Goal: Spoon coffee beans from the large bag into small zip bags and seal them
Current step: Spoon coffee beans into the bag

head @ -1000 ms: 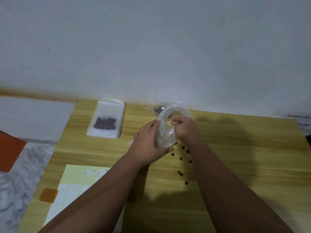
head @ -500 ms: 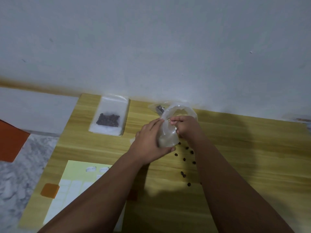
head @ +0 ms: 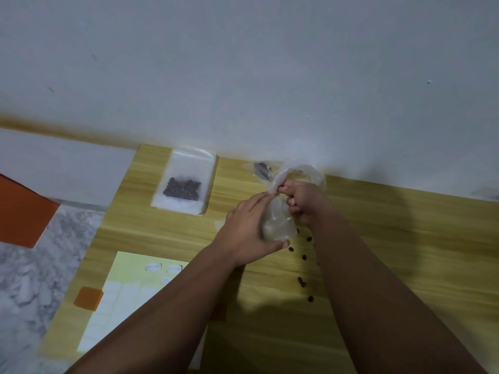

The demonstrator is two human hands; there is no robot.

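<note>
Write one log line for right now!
left hand: holds clear bag | right hand: pinches bag neck | filled zip bag: flat, back left | loose beans: on table

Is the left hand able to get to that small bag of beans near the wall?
Probably yes. The small bag of beans lies just beyond the left hand, with only table between. That hand holds the clear bag, though, so it must let go first.

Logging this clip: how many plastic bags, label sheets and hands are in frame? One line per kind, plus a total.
Plastic bags: 3 (zip bag lying flat, held bag, bean bag behind the hands)
Label sheets: 1
Hands: 2 (left hand, right hand)
Total: 6
</note>
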